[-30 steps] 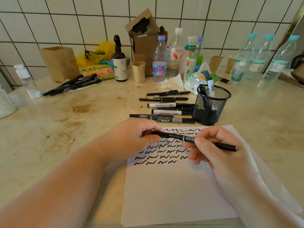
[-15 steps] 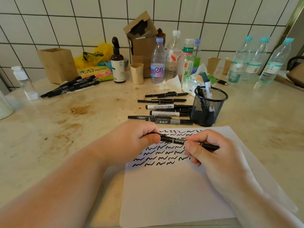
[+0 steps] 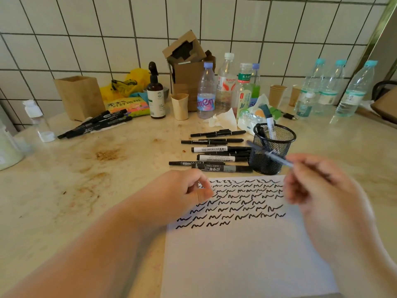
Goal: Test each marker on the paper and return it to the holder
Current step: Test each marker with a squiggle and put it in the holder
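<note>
My right hand (image 3: 318,186) grips a thin black marker (image 3: 268,153), blurred by motion, its far end pointing up-left in front of the black mesh holder (image 3: 272,160). The holder stands just beyond the paper's top right corner and has a couple of markers in it. My left hand (image 3: 187,192) rests at the top left of the white paper (image 3: 247,254) with fingers curled, thumb and forefinger pressed together, holding nothing I can see. Rows of black squiggles (image 3: 234,201) cover the paper's upper part. Several black markers (image 3: 217,150) lie in a row left of the holder.
More black markers (image 3: 96,124) lie at the back left by a brown paper bag (image 3: 79,97). Bottles (image 3: 225,87), paper cups, a dark pump bottle (image 3: 155,93) and cardboard boxes line the tiled wall. The counter left of the paper is stained.
Both hands held one marker over the squiggles. Now my left hand has let go, and my right hand has carried the marker up and right toward the mesh holder.
</note>
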